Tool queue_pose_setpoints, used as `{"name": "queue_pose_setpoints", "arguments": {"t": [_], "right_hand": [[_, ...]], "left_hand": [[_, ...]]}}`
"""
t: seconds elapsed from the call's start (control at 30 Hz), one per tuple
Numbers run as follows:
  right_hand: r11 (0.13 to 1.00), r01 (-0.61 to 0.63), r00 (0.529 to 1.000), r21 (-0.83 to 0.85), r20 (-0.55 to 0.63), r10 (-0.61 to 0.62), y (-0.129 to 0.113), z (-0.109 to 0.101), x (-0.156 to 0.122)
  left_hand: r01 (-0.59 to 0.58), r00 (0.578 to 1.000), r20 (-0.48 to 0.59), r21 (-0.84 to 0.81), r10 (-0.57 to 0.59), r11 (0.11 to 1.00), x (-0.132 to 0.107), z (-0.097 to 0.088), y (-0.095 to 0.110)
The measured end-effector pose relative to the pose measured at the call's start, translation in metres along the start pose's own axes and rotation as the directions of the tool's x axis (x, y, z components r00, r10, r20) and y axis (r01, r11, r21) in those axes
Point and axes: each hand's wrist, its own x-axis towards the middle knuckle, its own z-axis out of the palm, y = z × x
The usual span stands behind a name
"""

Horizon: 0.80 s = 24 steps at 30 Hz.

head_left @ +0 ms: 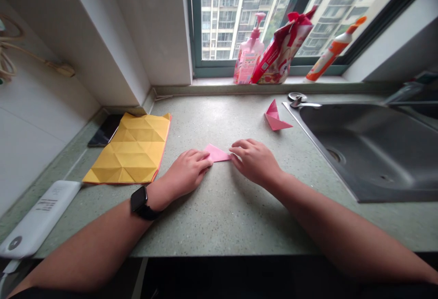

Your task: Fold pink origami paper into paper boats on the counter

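Observation:
A small piece of folded pink paper (217, 154) lies on the counter between my hands, a flat shape tapering to a point at the right. My left hand (187, 170), with a black watch on the wrist, pinches its left end and hides that part. At the right tip, my right hand (253, 159) has its thumb and fingertips closed around the point of the paper. Farther back on the right stands a folded pink paper boat (275, 118), apart from both hands.
Left of my hands lie creased yellow paper (132, 150), a dark phone (104, 131) partly under it, and a white power bank (41, 217). A steel sink (356, 194) is set into the counter at right. A pump bottle (248, 61), red bag (282, 52) and orange-white bottle (328, 57) line the windowsill.

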Motion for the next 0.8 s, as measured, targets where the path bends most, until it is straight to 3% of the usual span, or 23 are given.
{"name": "queue_pose_setpoints", "arguments": {"t": [0.1, 0.2, 0.43, 0.8], "right_hand": [[0.984, 0.134, 0.991, 0.119, 0.009, -0.136, -0.006, 0.006, 0.002], [0.966, 0.174, 0.979, 0.190, 0.069, -0.190, -0.014, 0.013, 0.002], [0.974, 0.168, 0.968, 0.152, 0.160, -0.192, -0.022, 0.013, 0.000], [0.973, 0.171, 0.972, 0.157, 0.135, -0.193, -0.021, 0.014, 0.000]], "left_hand": [[0.028, 0.999, -0.022, 0.046, -0.027, 0.999, -0.001, 0.000, 0.001], [0.025, 0.999, -0.030, 0.047, -0.023, 0.999, -0.002, 0.001, 0.000], [0.044, 0.999, -0.008, 0.110, -0.043, 0.993, -0.004, -0.006, 0.000], [0.164, 0.987, -0.023, 0.129, -0.162, 0.978, -0.019, -0.022, -0.016]]}}
